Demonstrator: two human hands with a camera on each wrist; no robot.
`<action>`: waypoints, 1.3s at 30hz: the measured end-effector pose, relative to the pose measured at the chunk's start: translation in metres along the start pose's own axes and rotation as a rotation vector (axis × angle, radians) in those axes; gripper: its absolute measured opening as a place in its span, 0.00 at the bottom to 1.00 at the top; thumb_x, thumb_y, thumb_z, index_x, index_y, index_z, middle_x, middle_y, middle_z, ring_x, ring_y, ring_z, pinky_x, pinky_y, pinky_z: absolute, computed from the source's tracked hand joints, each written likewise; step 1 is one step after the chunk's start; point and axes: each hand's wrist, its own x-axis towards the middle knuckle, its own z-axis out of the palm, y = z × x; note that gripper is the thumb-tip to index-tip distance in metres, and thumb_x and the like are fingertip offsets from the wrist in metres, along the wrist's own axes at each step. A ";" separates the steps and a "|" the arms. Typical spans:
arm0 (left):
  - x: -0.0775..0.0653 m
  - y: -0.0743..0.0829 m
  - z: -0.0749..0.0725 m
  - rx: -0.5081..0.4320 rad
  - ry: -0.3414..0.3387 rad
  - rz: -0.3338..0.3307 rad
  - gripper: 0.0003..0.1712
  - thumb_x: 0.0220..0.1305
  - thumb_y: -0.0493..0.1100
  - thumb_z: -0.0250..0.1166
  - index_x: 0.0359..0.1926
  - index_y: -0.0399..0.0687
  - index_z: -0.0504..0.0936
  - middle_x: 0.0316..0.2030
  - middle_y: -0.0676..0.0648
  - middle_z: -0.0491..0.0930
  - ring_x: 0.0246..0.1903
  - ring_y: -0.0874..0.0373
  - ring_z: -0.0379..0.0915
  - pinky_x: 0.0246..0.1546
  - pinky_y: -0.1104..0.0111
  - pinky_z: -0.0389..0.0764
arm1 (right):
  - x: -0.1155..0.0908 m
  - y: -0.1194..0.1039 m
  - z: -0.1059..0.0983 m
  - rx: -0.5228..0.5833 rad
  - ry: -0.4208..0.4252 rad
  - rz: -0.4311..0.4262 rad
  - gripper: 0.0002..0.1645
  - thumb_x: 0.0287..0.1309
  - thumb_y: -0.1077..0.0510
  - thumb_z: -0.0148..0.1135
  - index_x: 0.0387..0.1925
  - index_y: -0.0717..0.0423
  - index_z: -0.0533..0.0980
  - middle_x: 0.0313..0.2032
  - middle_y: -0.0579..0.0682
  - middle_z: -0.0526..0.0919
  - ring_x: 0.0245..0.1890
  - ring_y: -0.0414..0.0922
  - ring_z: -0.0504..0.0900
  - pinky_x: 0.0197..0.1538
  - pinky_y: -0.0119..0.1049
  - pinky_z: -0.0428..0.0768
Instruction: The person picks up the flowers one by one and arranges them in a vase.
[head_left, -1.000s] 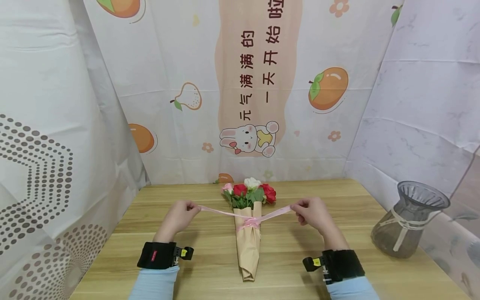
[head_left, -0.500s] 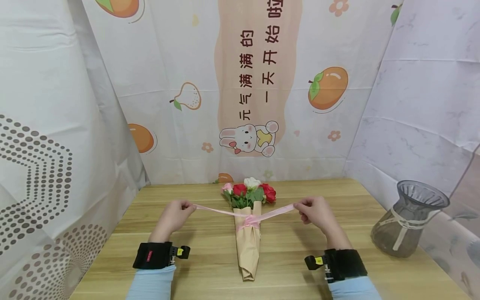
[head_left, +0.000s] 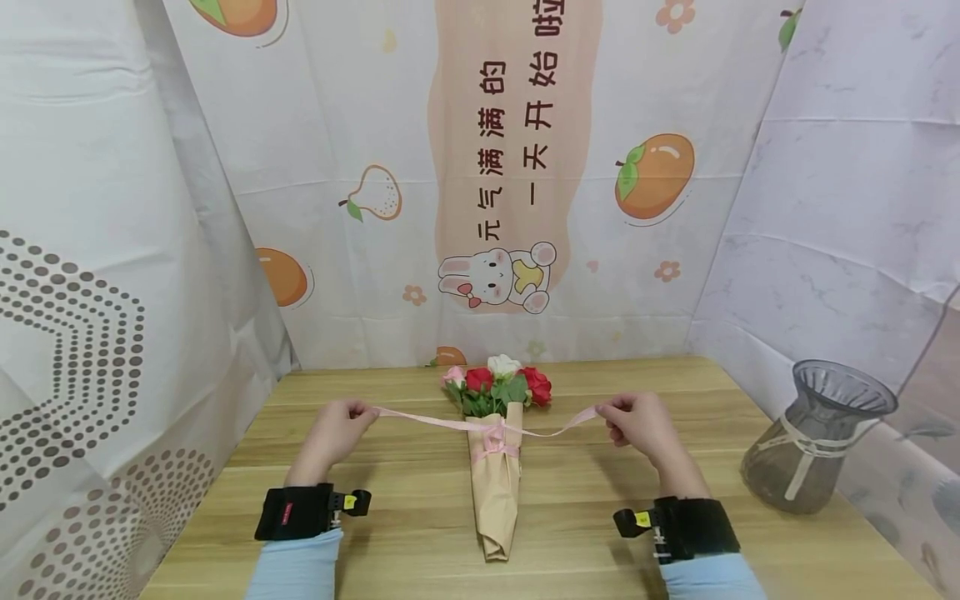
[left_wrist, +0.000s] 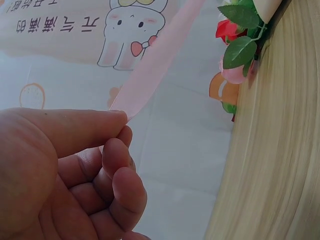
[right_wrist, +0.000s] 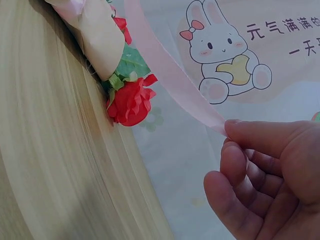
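A bouquet of red, white and pink roses [head_left: 504,385] in brown kraft paper [head_left: 495,508] lies on the table, blooms toward the back. Pink ribbon [head_left: 495,442] circles the paper below the flowers, with a tangle or knot at its front. My left hand [head_left: 339,433] pinches one ribbon end [left_wrist: 155,67] between thumb and forefinger, left of the bouquet. On the other side my right hand [head_left: 641,425] pinches the opposite end [right_wrist: 170,75] the same way. The left stretch runs nearly straight; the right one sags in a curve. Both hands are raised off the wood.
A grey glass vase [head_left: 813,442] with a pale cord tied at its neck stands at the table's right side. The wooden table [head_left: 420,517] ends at a printed cloth backdrop [head_left: 360,275]. More cloth hangs at the left and right.
My left hand has moved left, and my right hand slightly right, drawing the ribbon ends apart. The right ribbon stretch has gone from taut to sagging. The central tangle looks smaller.
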 end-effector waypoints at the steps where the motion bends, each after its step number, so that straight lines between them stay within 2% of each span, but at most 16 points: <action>1: 0.000 -0.001 -0.001 0.002 0.003 -0.002 0.13 0.74 0.45 0.61 0.42 0.37 0.84 0.27 0.47 0.74 0.25 0.54 0.67 0.26 0.63 0.69 | 0.000 0.000 -0.001 -0.001 0.001 0.002 0.15 0.69 0.54 0.66 0.37 0.65 0.81 0.22 0.52 0.79 0.23 0.46 0.81 0.29 0.39 0.85; 6: -0.001 -0.004 -0.005 0.010 0.015 -0.010 0.13 0.75 0.45 0.60 0.40 0.38 0.83 0.25 0.48 0.72 0.24 0.55 0.66 0.25 0.63 0.68 | 0.001 0.001 -0.004 0.000 0.012 0.012 0.15 0.69 0.54 0.65 0.38 0.66 0.81 0.22 0.52 0.79 0.23 0.46 0.82 0.29 0.38 0.85; 15: -0.002 -0.017 -0.014 -0.017 0.023 -0.034 0.14 0.74 0.45 0.60 0.41 0.37 0.83 0.27 0.47 0.74 0.27 0.54 0.68 0.27 0.62 0.70 | 0.002 0.011 -0.013 -0.026 0.038 0.043 0.15 0.70 0.56 0.64 0.38 0.67 0.80 0.22 0.52 0.79 0.22 0.44 0.81 0.28 0.37 0.84; 22: -0.004 -0.031 -0.021 0.008 -0.006 -0.031 0.14 0.73 0.43 0.60 0.31 0.38 0.78 0.22 0.49 0.69 0.23 0.55 0.64 0.24 0.63 0.66 | -0.002 0.022 -0.020 -0.129 0.031 0.080 0.13 0.68 0.60 0.63 0.30 0.67 0.78 0.18 0.51 0.77 0.19 0.44 0.79 0.26 0.39 0.83; 27: -0.004 -0.041 -0.020 0.032 -0.033 -0.051 0.16 0.73 0.43 0.59 0.26 0.43 0.72 0.20 0.51 0.64 0.20 0.56 0.60 0.23 0.64 0.63 | -0.005 0.029 -0.023 -0.240 0.002 0.100 0.12 0.65 0.63 0.62 0.25 0.65 0.77 0.15 0.50 0.76 0.17 0.45 0.78 0.24 0.39 0.81; 31: -0.002 -0.051 -0.018 0.050 -0.038 -0.065 0.21 0.72 0.42 0.59 0.20 0.46 0.66 0.16 0.53 0.59 0.17 0.58 0.56 0.21 0.66 0.60 | -0.006 0.031 -0.024 -0.307 -0.031 0.131 0.10 0.63 0.64 0.61 0.27 0.65 0.78 0.15 0.50 0.77 0.17 0.45 0.78 0.25 0.38 0.80; 35: -0.001 -0.058 -0.016 0.060 -0.045 -0.067 0.20 0.73 0.43 0.59 0.21 0.46 0.68 0.16 0.53 0.61 0.17 0.58 0.58 0.21 0.66 0.61 | -0.007 0.032 -0.025 -0.298 -0.051 0.159 0.07 0.62 0.65 0.61 0.30 0.67 0.80 0.18 0.52 0.78 0.19 0.46 0.79 0.25 0.39 0.81; 39: -0.002 -0.058 -0.016 0.068 -0.041 -0.087 0.19 0.73 0.44 0.59 0.23 0.45 0.70 0.17 0.52 0.63 0.19 0.57 0.60 0.22 0.64 0.63 | -0.008 0.033 -0.027 -0.258 -0.056 0.167 0.07 0.61 0.65 0.61 0.33 0.68 0.80 0.22 0.54 0.80 0.22 0.47 0.80 0.27 0.41 0.83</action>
